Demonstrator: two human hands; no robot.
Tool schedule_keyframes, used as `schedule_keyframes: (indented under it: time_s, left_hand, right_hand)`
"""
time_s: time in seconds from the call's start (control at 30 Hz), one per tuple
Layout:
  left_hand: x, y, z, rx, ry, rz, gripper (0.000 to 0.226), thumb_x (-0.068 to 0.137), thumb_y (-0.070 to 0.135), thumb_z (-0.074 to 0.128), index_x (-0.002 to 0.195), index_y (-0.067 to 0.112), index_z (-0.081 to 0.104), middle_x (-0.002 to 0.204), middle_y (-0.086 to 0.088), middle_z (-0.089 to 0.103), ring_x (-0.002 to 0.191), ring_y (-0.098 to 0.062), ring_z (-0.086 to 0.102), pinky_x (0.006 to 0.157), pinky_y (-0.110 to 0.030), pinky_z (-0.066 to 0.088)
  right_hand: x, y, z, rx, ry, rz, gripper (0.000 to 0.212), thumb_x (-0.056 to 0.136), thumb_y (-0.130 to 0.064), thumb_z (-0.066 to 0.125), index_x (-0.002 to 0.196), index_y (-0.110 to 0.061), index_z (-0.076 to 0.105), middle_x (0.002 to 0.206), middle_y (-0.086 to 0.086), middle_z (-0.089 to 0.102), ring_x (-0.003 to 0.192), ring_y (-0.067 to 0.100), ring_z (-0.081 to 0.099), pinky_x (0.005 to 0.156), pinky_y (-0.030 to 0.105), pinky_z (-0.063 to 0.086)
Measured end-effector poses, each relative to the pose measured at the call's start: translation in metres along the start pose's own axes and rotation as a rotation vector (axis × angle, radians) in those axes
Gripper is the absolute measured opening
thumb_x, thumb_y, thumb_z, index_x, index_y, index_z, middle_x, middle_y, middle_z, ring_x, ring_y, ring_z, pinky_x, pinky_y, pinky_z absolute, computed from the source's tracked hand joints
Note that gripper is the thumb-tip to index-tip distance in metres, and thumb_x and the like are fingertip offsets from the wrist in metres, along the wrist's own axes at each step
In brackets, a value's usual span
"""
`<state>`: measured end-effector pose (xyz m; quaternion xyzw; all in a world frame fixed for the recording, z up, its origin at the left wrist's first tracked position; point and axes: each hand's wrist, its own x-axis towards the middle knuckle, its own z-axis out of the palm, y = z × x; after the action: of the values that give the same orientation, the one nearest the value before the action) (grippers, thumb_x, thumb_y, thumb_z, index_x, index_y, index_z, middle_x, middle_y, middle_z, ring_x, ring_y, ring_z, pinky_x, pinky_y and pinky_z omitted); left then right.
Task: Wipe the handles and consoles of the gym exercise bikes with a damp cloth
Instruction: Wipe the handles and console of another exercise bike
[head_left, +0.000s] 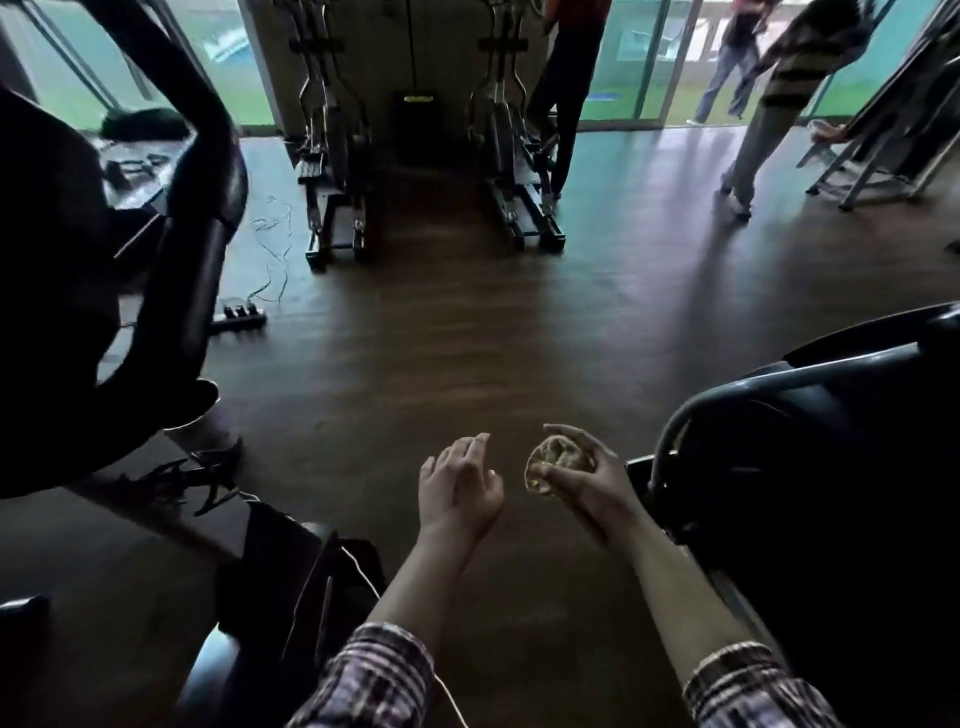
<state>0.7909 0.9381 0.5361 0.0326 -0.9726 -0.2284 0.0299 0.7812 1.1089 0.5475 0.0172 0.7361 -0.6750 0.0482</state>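
My right hand (587, 480) is closed around a balled-up yellowish cloth (558, 460), held low over the wooden floor. Just left of it, my left hand (460, 480) is empty, fingers apart, palm turned toward the cloth without touching it. A dark exercise bike (810, 415) with a curved grey handle bar (691, 415) stands right beside my right hand. Another dark bike (171, 218) with a tall black frame fills the left side. Both are in deep shadow, and their consoles are hard to make out.
Two elliptical machines (332, 156) (519, 156) stand at the back wall. A power strip (239, 314) with loose cables lies on the floor at left. People stand at the back centre (566, 78) and back right (779, 93) near glass doors.
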Motion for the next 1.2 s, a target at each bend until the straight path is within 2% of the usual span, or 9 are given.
schedule_keyframes:
  time_s: [0.13, 0.2, 0.3, 0.53, 0.67, 0.77, 0.83, 1.0, 1.2]
  left_hand:
    - [0.014, 0.017, 0.024, 0.023, -0.090, -0.005, 0.056, 0.090, 0.027, 0.050, 0.144, 0.019, 0.039, 0.143, 0.002, 0.048, 0.130, -0.018, 0.047, 0.111, -0.038, 0.032]
    - [0.025, 0.022, 0.032, 0.059, -0.139, -0.008, 0.057, 0.090, 0.028, 0.049, 0.145, 0.019, 0.038, 0.143, 0.002, 0.047, 0.130, -0.019, 0.047, 0.111, -0.038, 0.032]
    - [0.048, 0.027, 0.044, 0.095, -0.209, -0.025, 0.057, 0.091, 0.028, 0.047, 0.146, 0.019, 0.035, 0.144, 0.002, 0.045, 0.131, -0.019, 0.044, 0.112, -0.038, 0.030]
    - [0.128, 0.026, 0.067, 0.151, -0.337, -0.061, 0.058, 0.092, 0.028, 0.045, 0.148, 0.019, 0.031, 0.146, 0.001, 0.042, 0.134, -0.018, 0.040, 0.115, -0.041, 0.025]
    - [0.188, 0.019, 0.075, 0.159, -0.373, -0.077, 0.059, 0.092, 0.028, 0.045, 0.148, 0.019, 0.030, 0.146, 0.001, 0.041, 0.135, -0.017, 0.038, 0.117, -0.043, 0.023]
    - [0.232, 0.015, 0.077, 0.163, -0.383, -0.084, 0.059, 0.092, 0.027, 0.044, 0.148, 0.020, 0.029, 0.147, 0.002, 0.041, 0.136, -0.017, 0.038, 0.117, -0.043, 0.022]
    - [0.260, 0.013, 0.078, 0.161, -0.385, -0.090, 0.058, 0.092, 0.026, 0.044, 0.148, 0.020, 0.030, 0.147, 0.002, 0.040, 0.135, -0.017, 0.038, 0.117, -0.043, 0.021]
    - [0.321, 0.012, 0.082, 0.152, -0.384, -0.103, 0.057, 0.093, 0.026, 0.045, 0.148, 0.020, 0.030, 0.146, 0.002, 0.041, 0.135, -0.016, 0.039, 0.116, -0.043, 0.022]
    - [0.405, 0.014, 0.094, 0.156, -0.384, -0.139, 0.058, 0.092, 0.027, 0.045, 0.148, 0.021, 0.031, 0.145, 0.003, 0.042, 0.135, -0.016, 0.039, 0.116, -0.043, 0.023]
  right_hand:
    - [0.017, 0.023, -0.012, 0.002, -0.013, 0.093, 0.043, 0.073, 0.008, 0.077, 0.109, -0.012, 0.067, 0.089, 0.003, 0.064, 0.062, -0.010, 0.059, 0.055, 0.009, 0.048]
    - [0.028, 0.033, -0.015, 0.015, -0.025, 0.123, 0.043, 0.072, 0.008, 0.077, 0.109, -0.012, 0.067, 0.089, 0.004, 0.063, 0.065, -0.006, 0.060, 0.054, 0.011, 0.049]
    - [0.052, 0.049, -0.018, 0.051, -0.007, 0.163, 0.042, 0.070, 0.005, 0.080, 0.104, -0.018, 0.069, 0.090, 0.007, 0.065, 0.076, 0.010, 0.061, 0.061, 0.019, 0.054]
    - [0.130, 0.063, -0.019, 0.099, 0.053, 0.260, 0.038, 0.072, 0.004, 0.079, 0.104, -0.016, 0.070, 0.090, 0.009, 0.068, 0.070, 0.008, 0.064, 0.059, 0.017, 0.053]
    - [0.188, 0.065, -0.017, 0.115, 0.078, 0.296, 0.035, 0.073, -0.003, 0.081, 0.101, -0.021, 0.072, 0.095, 0.011, 0.070, 0.078, 0.016, 0.066, 0.064, 0.024, 0.057]
    - [0.231, 0.063, -0.015, 0.144, 0.099, 0.298, 0.036, 0.063, -0.016, 0.086, 0.094, -0.027, 0.075, 0.096, 0.014, 0.071, 0.081, 0.020, 0.068, 0.076, 0.039, 0.060]
    - [0.258, 0.059, -0.014, 0.177, 0.107, 0.303, 0.036, 0.063, -0.015, 0.086, 0.095, -0.027, 0.075, 0.096, 0.014, 0.071, 0.083, 0.023, 0.068, 0.080, 0.045, 0.058]
    - [0.319, 0.052, -0.010, 0.194, 0.102, 0.319, 0.032, 0.074, -0.003, 0.080, 0.100, -0.021, 0.073, 0.092, 0.009, 0.070, 0.081, 0.020, 0.067, 0.070, 0.033, 0.059]
    - [0.406, 0.056, -0.010, 0.193, 0.079, 0.321, 0.033, 0.073, 0.002, 0.078, 0.099, -0.017, 0.072, 0.088, 0.009, 0.068, 0.079, 0.018, 0.063, 0.075, 0.033, 0.055]
